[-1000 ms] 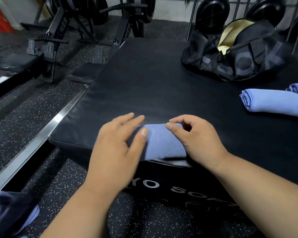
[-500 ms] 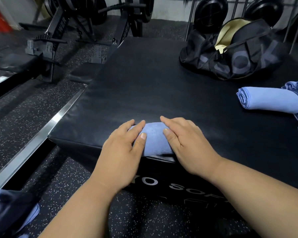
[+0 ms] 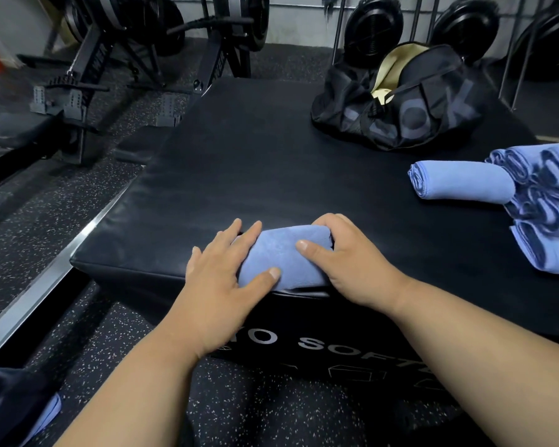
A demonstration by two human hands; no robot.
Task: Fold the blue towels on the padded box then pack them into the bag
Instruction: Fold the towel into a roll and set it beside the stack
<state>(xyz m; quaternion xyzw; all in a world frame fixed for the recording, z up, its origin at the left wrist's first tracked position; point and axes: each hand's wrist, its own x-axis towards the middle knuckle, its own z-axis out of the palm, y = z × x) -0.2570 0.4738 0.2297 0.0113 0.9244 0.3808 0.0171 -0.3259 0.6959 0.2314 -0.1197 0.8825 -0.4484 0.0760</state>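
Note:
A rolled blue towel (image 3: 283, 258) lies at the near edge of the black padded box (image 3: 271, 162). My left hand (image 3: 221, 269) rests on its left end with straight fingers, thumb on the front. My right hand (image 3: 346, 259) grips the right end, fingers curled over the far side and thumb on top. Another rolled blue towel (image 3: 459, 183) lies at the right, beside a stack of blue towels (image 3: 549, 214). The black bag (image 3: 400, 104) stands open at the far right of the box, its pale lining showing.
Rowing machines (image 3: 88, 82) stand on the speckled rubber floor (image 3: 39, 227) to the left. Weight plates on a rack (image 3: 373, 24) line the back wall. A metal strip (image 3: 46, 285) runs along the floor beside the box. Dark and blue fabric (image 3: 17, 411) shows at the bottom left.
The towel has been rolled tighter, from a flat fold into a thick roll. My right hand went from pressing on it to curling round its right end. My view moved closer.

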